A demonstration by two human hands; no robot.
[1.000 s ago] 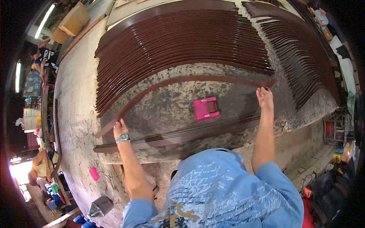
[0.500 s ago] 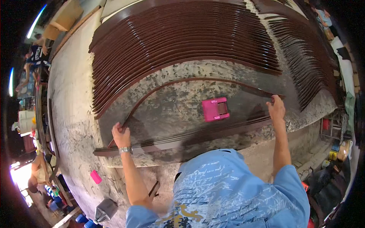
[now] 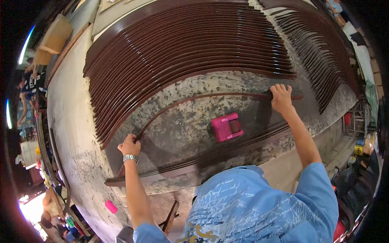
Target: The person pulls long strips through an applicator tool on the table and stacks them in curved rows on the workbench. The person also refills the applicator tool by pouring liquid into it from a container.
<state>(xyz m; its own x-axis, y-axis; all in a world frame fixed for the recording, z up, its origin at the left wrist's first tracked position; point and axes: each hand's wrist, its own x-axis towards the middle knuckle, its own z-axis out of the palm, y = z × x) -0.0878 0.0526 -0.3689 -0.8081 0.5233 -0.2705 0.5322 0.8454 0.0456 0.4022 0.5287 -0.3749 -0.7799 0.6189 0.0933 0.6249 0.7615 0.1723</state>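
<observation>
A long, thin brown strap [image 3: 227, 94] arcs across the table between my two hands. My left hand [image 3: 129, 146] is closed on the strap near its left end, fingers pinched round it; the tail hangs past toward the front edge. My right hand [image 3: 281, 98] grips the strap near its right end, and a short tip sticks out beyond the fingers. Below the arc, a bright pink box-like tool [image 3: 227, 127] with a dark brown opening sits on the stained tabletop [image 3: 178, 129]. Several more brown straps [image 3: 162, 175] lie along the front edge.
A wide, closely laid row of brown straps [image 3: 190, 48] covers the far side. Another row [image 3: 320, 60] lies at the right. A small pink piece [image 3: 111, 206] is at the lower left. Other people [image 3: 30, 87] are at the left edge, near cardboard boxes [image 3: 54, 34].
My right hand has moved left and up and now grips the strap farther in from its tip. The arc looks flatter. My view has shifted slightly.
</observation>
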